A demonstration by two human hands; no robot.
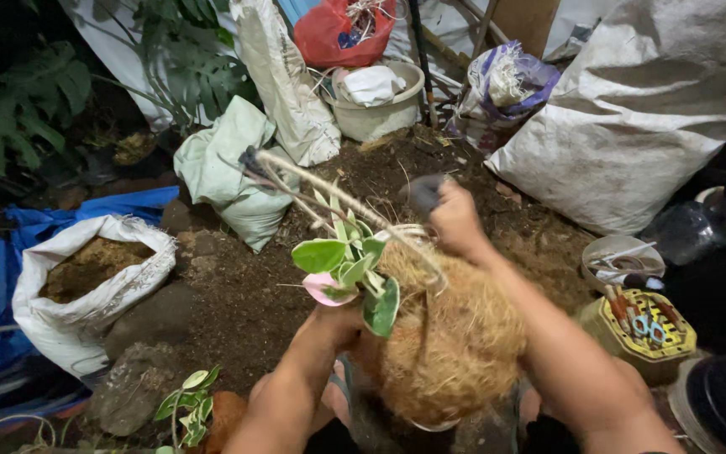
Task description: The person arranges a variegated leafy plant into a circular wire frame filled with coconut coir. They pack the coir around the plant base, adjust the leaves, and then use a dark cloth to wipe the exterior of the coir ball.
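Your left hand (335, 324) cups the coconut-fibre ball (449, 340) from below, fingers hidden under the small plant (348, 262) rooted in it. Your right hand (455, 220) is closed around pale twine (342, 198) above the ball, over the soil (254, 294).

Tan-brown coir ball (451, 345); green-cream leaves (342, 256), one pink; red bag (334, 34).

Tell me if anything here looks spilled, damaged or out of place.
Nothing looks damaged. Loose soil covers the ground between the sacks, more a working heap than a spill. The left hand steadies the fibre-wrapped plant ball, and the right hand grips something dark, too blurred to identify.
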